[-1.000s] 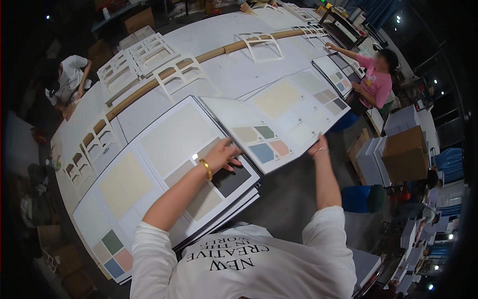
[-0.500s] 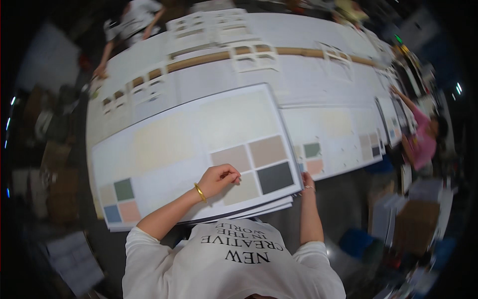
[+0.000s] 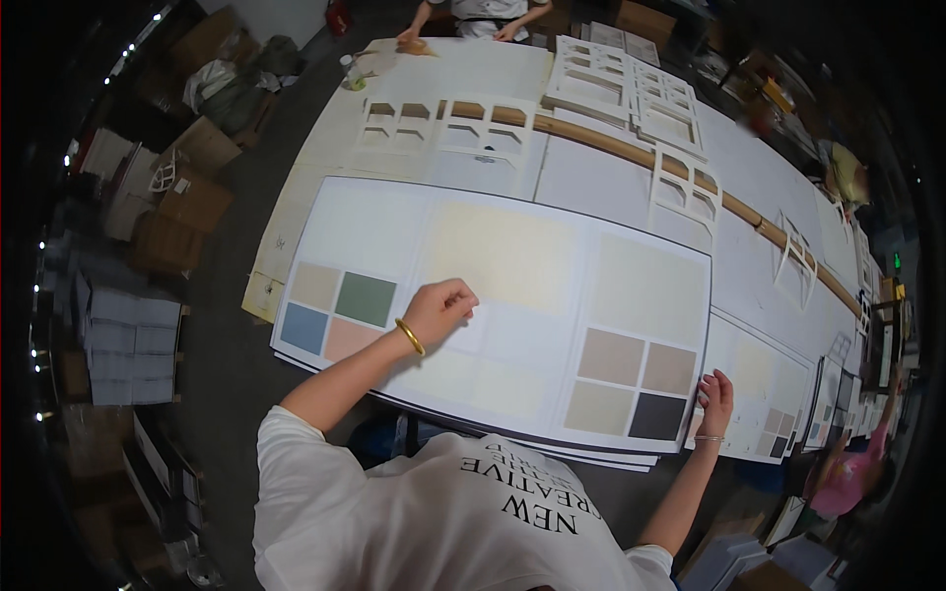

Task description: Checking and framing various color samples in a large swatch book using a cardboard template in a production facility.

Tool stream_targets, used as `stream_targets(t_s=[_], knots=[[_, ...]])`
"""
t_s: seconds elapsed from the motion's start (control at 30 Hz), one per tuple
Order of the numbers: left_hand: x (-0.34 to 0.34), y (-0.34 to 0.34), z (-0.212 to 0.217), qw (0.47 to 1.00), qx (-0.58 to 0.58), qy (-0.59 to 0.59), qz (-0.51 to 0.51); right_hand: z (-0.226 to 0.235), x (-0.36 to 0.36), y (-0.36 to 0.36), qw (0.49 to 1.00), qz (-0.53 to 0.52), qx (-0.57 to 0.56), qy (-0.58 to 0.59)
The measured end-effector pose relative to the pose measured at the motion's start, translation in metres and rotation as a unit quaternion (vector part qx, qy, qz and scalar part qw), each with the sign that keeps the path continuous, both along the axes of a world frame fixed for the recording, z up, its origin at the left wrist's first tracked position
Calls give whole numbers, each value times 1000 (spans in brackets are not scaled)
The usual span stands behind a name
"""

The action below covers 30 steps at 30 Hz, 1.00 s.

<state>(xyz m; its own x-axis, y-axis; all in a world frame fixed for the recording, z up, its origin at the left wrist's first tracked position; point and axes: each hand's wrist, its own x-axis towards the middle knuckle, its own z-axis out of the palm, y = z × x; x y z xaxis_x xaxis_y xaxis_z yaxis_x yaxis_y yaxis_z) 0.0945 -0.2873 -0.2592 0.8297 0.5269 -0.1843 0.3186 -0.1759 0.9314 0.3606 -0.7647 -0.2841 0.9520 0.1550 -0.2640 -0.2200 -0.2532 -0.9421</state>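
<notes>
A large white colour sample sheet (image 3: pixel 512 340) lies on a stack of similar sheets at the near side of the table. It carries big pale cream panels and blocks of small green, blue, pink, beige and dark grey squares. Over its middle, my left hand (image 3: pixel 441 313), with a gold bangle at the wrist, has its fingers curled together; whether they hold something small is hidden. My right hand (image 3: pixel 716 402) is beside the sheet's right edge, fingers bent but apart, nothing in them. Below it lies a second printed sheet (image 3: pixel 754 366).
White cut-out frames (image 3: pixel 685 192) stand along a long brown tube (image 3: pixel 591 136) crossing the table (image 3: pixel 315 187). Another person's hands (image 3: pixel 414 41) are at the far edge; a person in pink (image 3: pixel 849 473) works at the right. Cardboard boxes (image 3: pixel 182 222) and stacked sheets (image 3: pixel 133 340) fill the left floor.
The view has swung left, so the table appears farther right. My right hand now shows fully beside the sheet's edge with fingers apart. My left hand stays curled over the sheet.
</notes>
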Motion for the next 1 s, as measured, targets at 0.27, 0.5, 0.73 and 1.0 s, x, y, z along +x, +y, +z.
stream_targets(t_s=[0.27,0.5,0.73,1.0], knots=[[-22,150,16,996,90,-9,-14,43,-136,201,864,324,-236,-304],[6,273,-9,989,146,-30,-5,25,-252,244,786,333,-449,-264],[166,363,-93,930,349,19,-109,17,-259,254,771,281,-469,-327],[282,357,-185,862,378,288,-177,11,-267,249,772,265,-487,-312]])
